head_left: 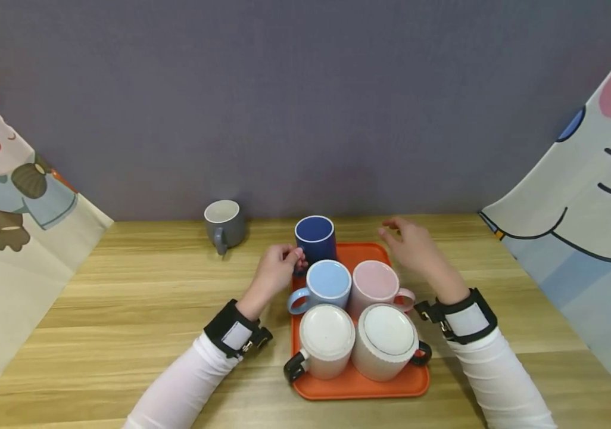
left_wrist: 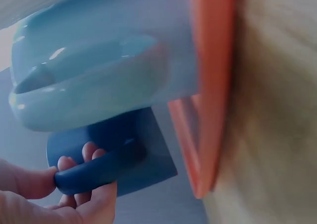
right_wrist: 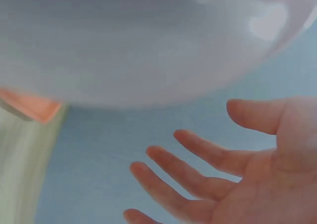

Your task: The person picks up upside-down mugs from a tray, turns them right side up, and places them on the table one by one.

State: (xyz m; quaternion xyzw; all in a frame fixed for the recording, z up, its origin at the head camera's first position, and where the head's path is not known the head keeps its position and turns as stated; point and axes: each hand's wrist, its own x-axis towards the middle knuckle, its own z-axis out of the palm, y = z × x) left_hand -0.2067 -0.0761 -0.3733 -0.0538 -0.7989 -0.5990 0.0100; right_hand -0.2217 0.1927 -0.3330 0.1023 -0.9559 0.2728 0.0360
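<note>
My left hand grips the handle of a dark blue mug at the far end of the orange tray. In the left wrist view, thumb and fingers are around that mug's handle, and the mug leans relative to the tray edge. Right in front of it stands a light blue mug, its handle pointing left. Beside that is a pink mug with its handle to the right. My right hand hovers past the tray's far right corner, fingers spread and holding nothing in the right wrist view.
Two whitish mugs with black handles, the left one and the right one, fill the near end of the tray. A grey mug stands on the wooden table at the back left. A grey panel rises behind the table.
</note>
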